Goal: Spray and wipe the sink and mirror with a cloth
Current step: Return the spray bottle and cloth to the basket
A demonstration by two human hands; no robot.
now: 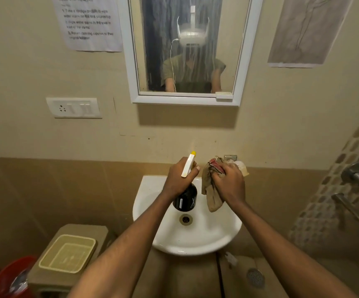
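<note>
Left hand (179, 177) grips bottle (185, 196), right hand (230, 183) clutches cloth (209, 190): wipe mirror (189, 50) top-down (streaks run vertical), sink (206, 237) last

- My left hand (179, 176) grips the neck of a dark spray bottle with a white trigger head and yellow nozzle (186, 197), held upright over the white ceramic basin (195, 239).
- My right hand (230, 182) clutches a crumpled beige cloth with red stripes (210, 190); its loose end hangs above the basin.
- On the beige wall above hangs a white-framed rectangular mirror (187, 50), its glass streaked with wet runs.
- A cream plastic tray (66, 253) sits on a box to the basin's left.
</note>
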